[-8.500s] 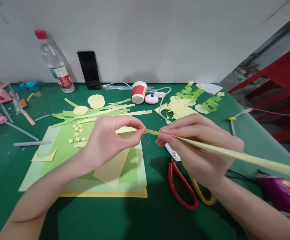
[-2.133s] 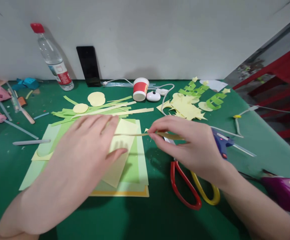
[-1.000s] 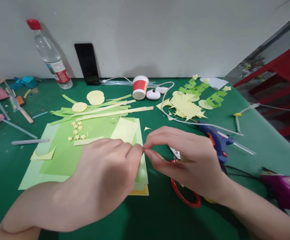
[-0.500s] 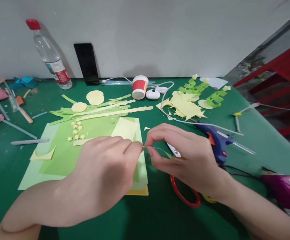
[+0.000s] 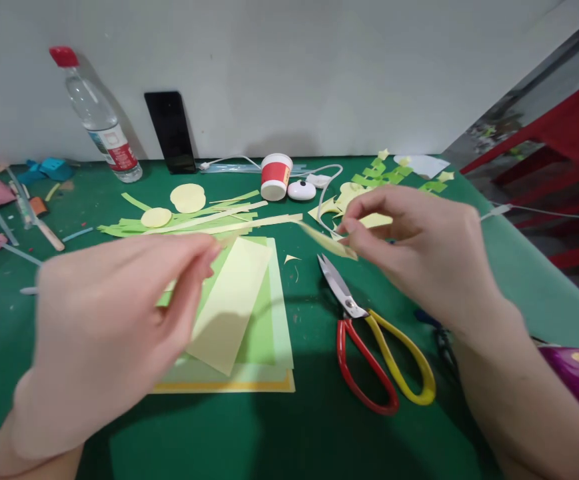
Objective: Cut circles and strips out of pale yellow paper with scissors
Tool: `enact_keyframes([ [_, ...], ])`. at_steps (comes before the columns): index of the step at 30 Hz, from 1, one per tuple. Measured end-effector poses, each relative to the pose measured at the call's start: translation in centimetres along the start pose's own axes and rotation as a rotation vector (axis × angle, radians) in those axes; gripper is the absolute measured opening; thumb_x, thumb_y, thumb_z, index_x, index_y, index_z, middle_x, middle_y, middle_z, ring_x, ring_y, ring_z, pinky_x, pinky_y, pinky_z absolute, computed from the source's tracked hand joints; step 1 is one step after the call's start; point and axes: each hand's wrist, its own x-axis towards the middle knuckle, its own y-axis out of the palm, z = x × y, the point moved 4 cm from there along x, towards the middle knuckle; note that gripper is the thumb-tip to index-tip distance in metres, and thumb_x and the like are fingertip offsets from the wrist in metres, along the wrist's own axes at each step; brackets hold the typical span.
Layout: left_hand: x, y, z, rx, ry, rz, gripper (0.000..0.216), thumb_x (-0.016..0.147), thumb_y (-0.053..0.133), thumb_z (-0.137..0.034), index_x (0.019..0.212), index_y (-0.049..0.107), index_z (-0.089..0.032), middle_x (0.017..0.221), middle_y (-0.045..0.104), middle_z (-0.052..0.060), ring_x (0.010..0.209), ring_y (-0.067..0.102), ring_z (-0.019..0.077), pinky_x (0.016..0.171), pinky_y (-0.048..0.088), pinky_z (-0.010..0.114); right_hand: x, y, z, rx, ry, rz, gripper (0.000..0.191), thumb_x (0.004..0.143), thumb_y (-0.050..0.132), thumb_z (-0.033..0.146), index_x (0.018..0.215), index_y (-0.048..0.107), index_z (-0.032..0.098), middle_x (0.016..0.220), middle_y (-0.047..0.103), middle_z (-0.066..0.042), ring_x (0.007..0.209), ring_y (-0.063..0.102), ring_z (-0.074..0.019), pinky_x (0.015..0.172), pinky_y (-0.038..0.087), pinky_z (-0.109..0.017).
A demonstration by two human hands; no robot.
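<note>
My left hand (image 5: 124,313) is closed in a pinch above the left part of the paper stack, with a small pale sliver of paper strip (image 5: 230,238) showing at its fingertips. My right hand (image 5: 419,247) pinches one end of a pale yellow paper strip (image 5: 325,241), which tilts up to the left in the air. Whether both pieces belong to one strip, I cannot tell. Below the right hand lie scissors (image 5: 350,307) with one red and one yellow handle, slightly parted. A pale yellow rectangular paper (image 5: 234,300) rests on the green sheets (image 5: 264,333).
Green and yellow paper strips (image 5: 204,223) and yellow paper circles (image 5: 188,198) lie behind the stack. A red-and-white cup (image 5: 276,177), a phone (image 5: 170,132) and a bottle (image 5: 112,140) stand along the wall. Green spirals with stars (image 5: 379,170) lie back right. A purple tool (image 5: 576,380) is at right.
My hands have moved apart, left hand to the left and right hand up and right, each with paper at its fingertips. The scissors and the pale rectangular paper are now uncovered.
</note>
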Motion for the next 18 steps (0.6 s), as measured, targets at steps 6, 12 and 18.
enact_keyframes([
  [6,0.6,0.3,0.6,0.047,-0.031,0.003,0.015,0.085,0.049,-0.024,0.077,0.062,-0.021,0.059,0.061,-0.004,0.053,0.053,0.0126,0.049,0.031,0.027,0.4,-0.5,-0.5,0.2,0.09,-0.053,0.008,0.077,0.054,0.014,0.077,0.06,0.019,0.071,0.062,0.0,0.063,0.06,-0.0119,0.058,0.052,-0.025],
  [12,1.1,2.0,-1.0,0.01,0.079,0.061,0.024,0.085,0.048,-0.028,0.068,0.063,-0.019,0.058,0.065,0.0,0.05,0.058,0.0151,0.044,0.033,0.025,-0.7,1.5,1.9,0.332,0.049,0.074,0.006,0.078,0.059,0.019,0.083,0.059,0.02,0.081,0.064,-0.001,0.074,0.062,-0.015,0.065,0.055,-0.029],
  [18,0.7,2.4,-1.4,0.004,0.156,0.094,0.019,0.084,0.047,-0.021,0.077,0.064,-0.017,0.071,0.07,0.001,0.059,0.064,0.0173,0.05,0.044,0.026,-1.2,1.8,3.5,0.136,-0.101,0.013,0.016,0.076,0.054,0.006,0.071,0.055,0.021,0.07,0.064,-0.001,0.064,0.06,-0.0138,0.06,0.051,-0.027],
])
